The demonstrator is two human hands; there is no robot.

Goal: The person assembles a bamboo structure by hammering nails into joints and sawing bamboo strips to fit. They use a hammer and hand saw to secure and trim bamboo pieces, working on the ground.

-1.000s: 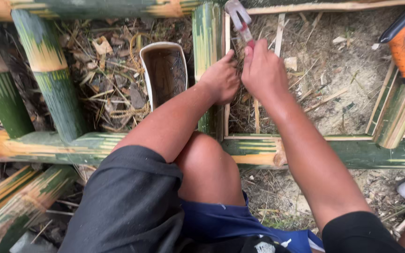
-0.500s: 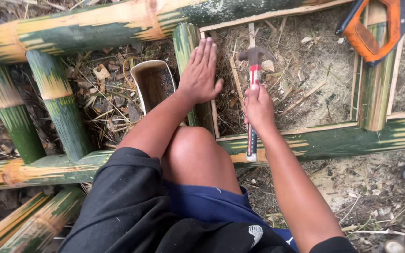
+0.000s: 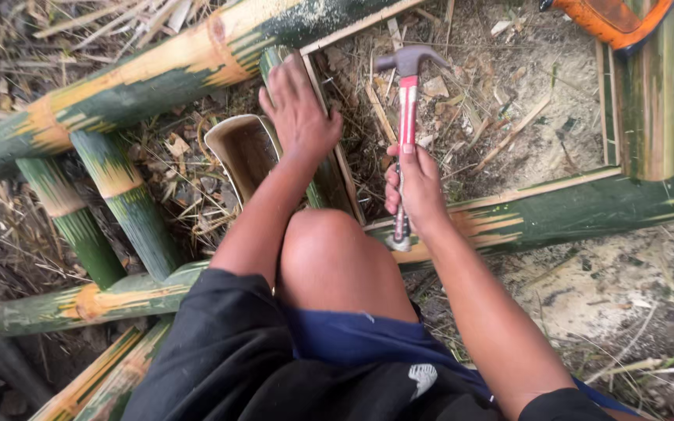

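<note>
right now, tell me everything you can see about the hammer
The hammer is a claw hammer with a dull grey metal head and a slim red-and-white handle ending in a pale butt. It is held roughly upright in the view, head away from the person, above the littered ground. The right hand grips the handle's lower half; nothing else touches it.

— How many hammers are there?
— One claw hammer [image 3: 406,117] with a red and white handle, gripped by one hand [image 3: 415,187]; the other hand [image 3: 299,109] lies flat on a bamboo pole [image 3: 329,175]

— And the rest?
— One cut bamboo cup [image 3: 245,152], one orange-handled tool [image 3: 610,19], two short green bamboo rungs [image 3: 130,203] on the left, and two long poles [image 3: 150,78] across
</note>
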